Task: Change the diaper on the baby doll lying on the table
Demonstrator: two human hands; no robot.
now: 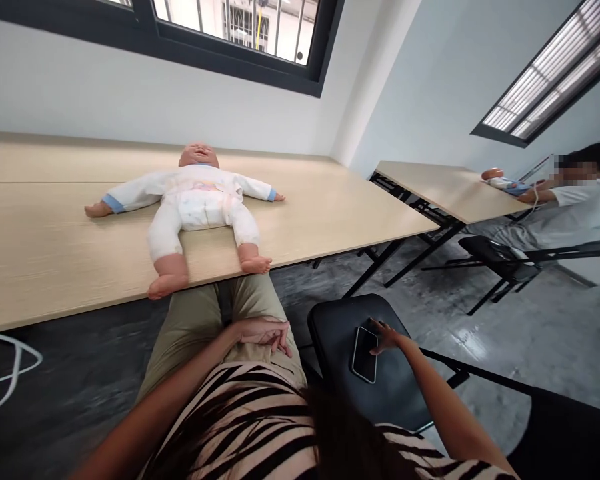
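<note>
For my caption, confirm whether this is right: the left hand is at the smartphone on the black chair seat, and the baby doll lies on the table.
Not the left hand: the head view shows the right hand at the smartphone on the black chair seat, and the baby doll lies on the table.

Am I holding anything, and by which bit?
Nothing looks held: your right hand touches the edge of the phone; your left hand rests on your lap.

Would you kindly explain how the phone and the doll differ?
The phone is small, dark and pale-rimmed; the doll is far larger and white-clad. The phone lies on the black chair, the right hand at its edge; the doll lies on the table, no hand on it. Both lie flat.
</note>
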